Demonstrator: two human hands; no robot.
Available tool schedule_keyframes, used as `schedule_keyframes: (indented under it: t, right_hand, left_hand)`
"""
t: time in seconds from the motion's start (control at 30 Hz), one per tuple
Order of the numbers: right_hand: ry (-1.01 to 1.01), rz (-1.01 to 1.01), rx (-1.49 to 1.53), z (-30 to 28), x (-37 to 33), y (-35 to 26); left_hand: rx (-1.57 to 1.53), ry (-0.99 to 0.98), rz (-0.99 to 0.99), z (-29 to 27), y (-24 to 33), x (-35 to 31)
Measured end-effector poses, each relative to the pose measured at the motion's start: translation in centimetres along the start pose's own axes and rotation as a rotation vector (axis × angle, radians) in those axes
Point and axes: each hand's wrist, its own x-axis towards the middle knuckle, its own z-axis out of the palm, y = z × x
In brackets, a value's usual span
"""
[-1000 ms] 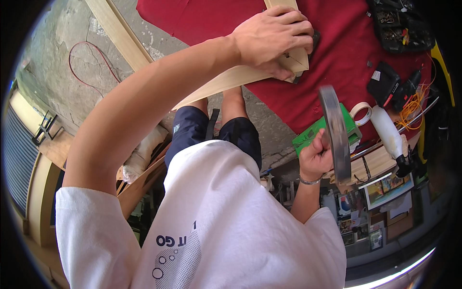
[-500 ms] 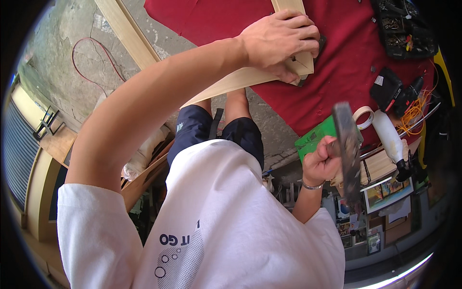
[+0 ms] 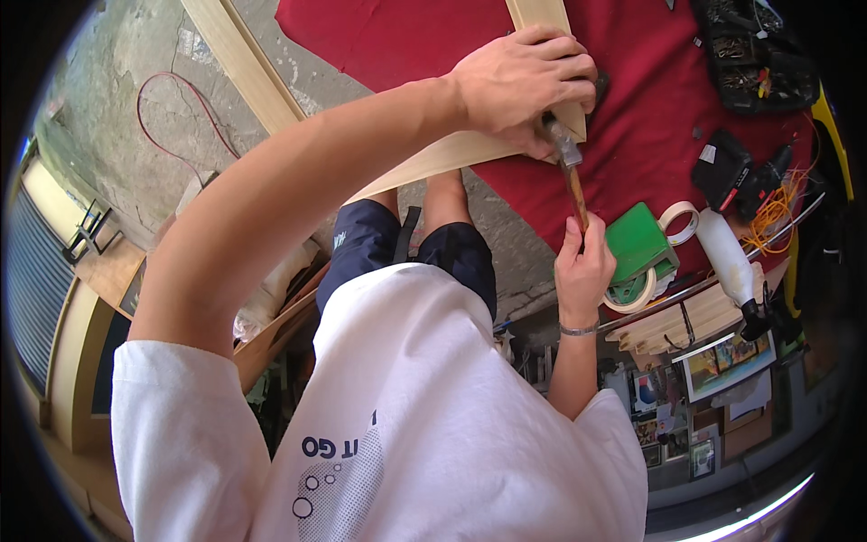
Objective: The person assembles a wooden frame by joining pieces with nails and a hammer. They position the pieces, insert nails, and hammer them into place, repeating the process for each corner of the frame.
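My left hand (image 3: 522,83) is closed over the corner of a pale wooden frame (image 3: 442,152), pressing it down at the edge of a red cloth (image 3: 641,99). In my right hand (image 3: 583,271) is a hammer (image 3: 576,185), gripped by its wooden handle. The metal hammer head sits right at the frame's corner, next to my left thumb. Whatever lies under the hammer head is hidden. A dark object shows partly beside my left fingertips, too covered to name.
To the right lie a green box-like thing (image 3: 639,242), a tape roll (image 3: 679,222), a white bottle (image 3: 730,262), a black power tool (image 3: 727,167) and orange cord (image 3: 778,212). A black tray of small hardware (image 3: 754,54) stands at the far right. Another wooden strip (image 3: 244,63) lies left.
My right hand has swung the hammer from raised at the right down and leftward to the frame's corner. My left hand stays on the frame.
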Motion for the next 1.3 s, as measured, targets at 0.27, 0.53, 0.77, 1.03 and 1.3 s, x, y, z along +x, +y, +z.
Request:
schedule_keyframes:
  t: [0.27,0.53,0.77,1.03,1.3]
  right_hand:
    - [0.13,-0.087,0.063,-0.4,-1.2,0.6]
    - [0.403,-0.099,0.186,0.1,-0.9,0.4]
    - [0.136,0.015,0.087,-1.3,1.0,-1.2]
    - [0.05,0.02,-0.005,-0.2,1.4,-0.4]
    - [0.206,-0.093,0.186,0.7,-0.5,1.5]
  left_hand:
    - [-0.014,0.011,-0.003,0.0,-0.2,-0.2]
    - [-0.009,0.009,-0.011,0.0,-0.3,-0.2]
    - [-0.028,0.006,0.008,-0.1,-0.5,0.0]
    - [-0.148,0.055,-0.023,-0.1,0.0,0.1]
    - [-0.171,0.043,-0.045,-0.3,-0.1,-0.1]
